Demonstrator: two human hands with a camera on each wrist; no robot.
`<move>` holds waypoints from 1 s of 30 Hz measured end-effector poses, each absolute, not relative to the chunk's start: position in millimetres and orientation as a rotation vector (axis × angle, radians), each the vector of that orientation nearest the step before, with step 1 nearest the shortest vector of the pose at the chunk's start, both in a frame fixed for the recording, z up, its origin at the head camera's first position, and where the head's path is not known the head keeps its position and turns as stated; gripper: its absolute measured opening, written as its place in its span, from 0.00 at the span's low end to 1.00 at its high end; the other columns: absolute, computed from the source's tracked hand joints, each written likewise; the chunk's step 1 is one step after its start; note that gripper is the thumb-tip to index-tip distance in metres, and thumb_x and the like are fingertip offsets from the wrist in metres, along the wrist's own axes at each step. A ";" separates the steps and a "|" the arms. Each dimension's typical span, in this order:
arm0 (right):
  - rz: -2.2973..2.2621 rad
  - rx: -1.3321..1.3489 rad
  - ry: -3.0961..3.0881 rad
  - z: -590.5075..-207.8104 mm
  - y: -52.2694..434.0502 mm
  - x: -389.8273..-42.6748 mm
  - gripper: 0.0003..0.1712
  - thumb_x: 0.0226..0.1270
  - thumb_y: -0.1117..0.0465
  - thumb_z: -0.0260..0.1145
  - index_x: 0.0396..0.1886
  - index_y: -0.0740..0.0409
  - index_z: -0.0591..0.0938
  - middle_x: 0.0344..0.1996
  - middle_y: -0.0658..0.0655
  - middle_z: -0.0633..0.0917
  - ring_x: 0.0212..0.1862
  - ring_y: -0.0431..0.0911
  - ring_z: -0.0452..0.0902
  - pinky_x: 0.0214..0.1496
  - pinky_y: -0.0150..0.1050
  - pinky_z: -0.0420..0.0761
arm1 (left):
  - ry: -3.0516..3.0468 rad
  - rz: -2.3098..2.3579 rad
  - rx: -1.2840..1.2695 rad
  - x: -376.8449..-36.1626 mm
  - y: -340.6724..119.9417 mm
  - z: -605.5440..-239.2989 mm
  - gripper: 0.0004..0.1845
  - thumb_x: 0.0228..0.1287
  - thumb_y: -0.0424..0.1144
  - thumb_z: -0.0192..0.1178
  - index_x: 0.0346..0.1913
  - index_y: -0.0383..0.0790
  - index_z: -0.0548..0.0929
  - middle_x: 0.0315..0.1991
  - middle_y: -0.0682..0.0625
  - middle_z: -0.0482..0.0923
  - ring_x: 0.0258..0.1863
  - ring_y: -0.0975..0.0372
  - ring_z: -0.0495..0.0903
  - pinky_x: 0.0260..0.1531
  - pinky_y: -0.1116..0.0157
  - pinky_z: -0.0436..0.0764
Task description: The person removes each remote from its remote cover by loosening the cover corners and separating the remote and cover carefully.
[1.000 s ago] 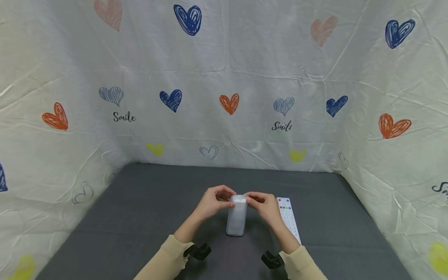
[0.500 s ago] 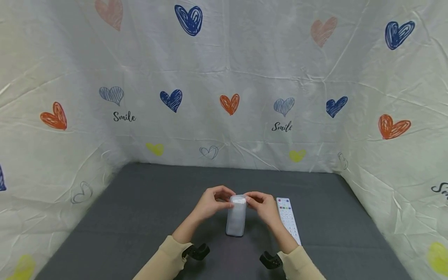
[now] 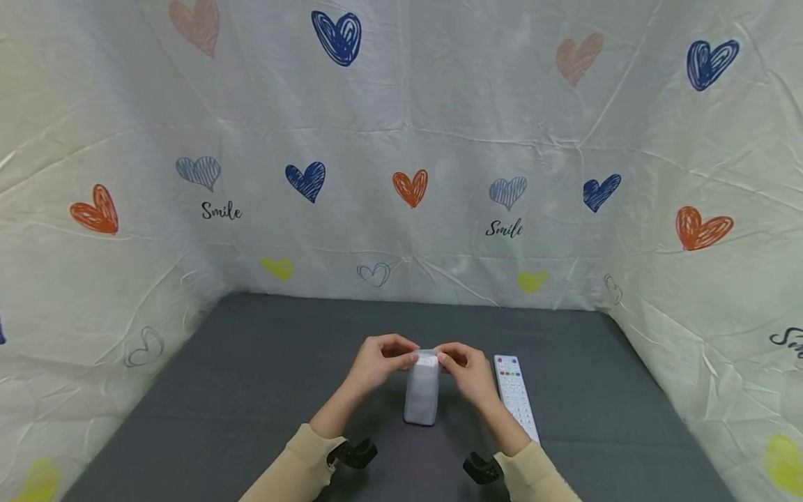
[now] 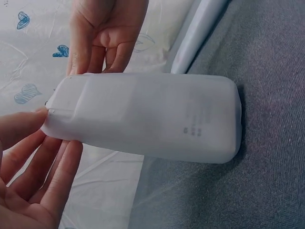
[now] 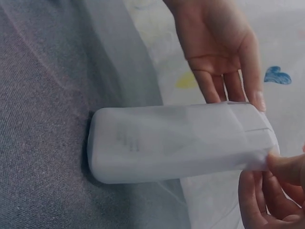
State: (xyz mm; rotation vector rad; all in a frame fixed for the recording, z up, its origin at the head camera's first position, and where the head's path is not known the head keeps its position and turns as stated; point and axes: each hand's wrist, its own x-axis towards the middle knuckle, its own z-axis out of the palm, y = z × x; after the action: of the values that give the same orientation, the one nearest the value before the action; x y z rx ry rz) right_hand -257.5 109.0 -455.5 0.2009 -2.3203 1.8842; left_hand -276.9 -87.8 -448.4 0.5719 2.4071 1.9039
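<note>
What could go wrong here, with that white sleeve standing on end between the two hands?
The translucent sleeve stands upright on the grey mat, pinched only at its top edge by the left hand and right hand; it might tip or slip free. If it falls rightward, it could strike the remote control beside it.
</note>
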 end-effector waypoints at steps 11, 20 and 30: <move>1.815 0.296 -2.331 -430.0 107.1 -238.1 0.09 0.65 0.68 0.62 0.41 0.69 0.83 0.37 0.66 0.85 0.38 0.53 0.82 0.43 0.48 0.83 | 2.500 1.944 0.580 -266.6 -81.3 -437.4 0.07 0.58 0.33 0.65 0.38 0.33 0.86 0.37 0.39 0.84 0.32 0.59 0.83 0.31 0.69 0.82; 1.767 0.366 -2.242 -439.4 108.2 -250.0 0.07 0.64 0.68 0.63 0.39 0.68 0.83 0.36 0.65 0.85 0.37 0.56 0.81 0.38 0.29 0.80 | 2.546 2.041 0.464 -253.3 -74.4 -416.3 0.05 0.57 0.30 0.65 0.36 0.32 0.86 0.34 0.39 0.84 0.30 0.61 0.82 0.31 0.70 0.82; 1.726 0.323 -2.275 -454.6 110.1 -264.9 0.06 0.64 0.60 0.65 0.37 0.56 0.85 0.35 0.55 0.86 0.36 0.40 0.80 0.39 0.28 0.79 | 2.482 2.136 0.356 -255.5 -73.9 -417.1 0.06 0.57 0.31 0.66 0.36 0.30 0.86 0.34 0.39 0.84 0.31 0.59 0.82 0.34 0.61 0.84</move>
State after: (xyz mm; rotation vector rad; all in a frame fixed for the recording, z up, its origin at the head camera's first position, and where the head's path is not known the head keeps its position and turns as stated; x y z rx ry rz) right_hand -264.9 110.1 -454.6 0.3227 -2.2748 1.7262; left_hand -255.5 -73.9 -417.1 0.3561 2.4824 2.1365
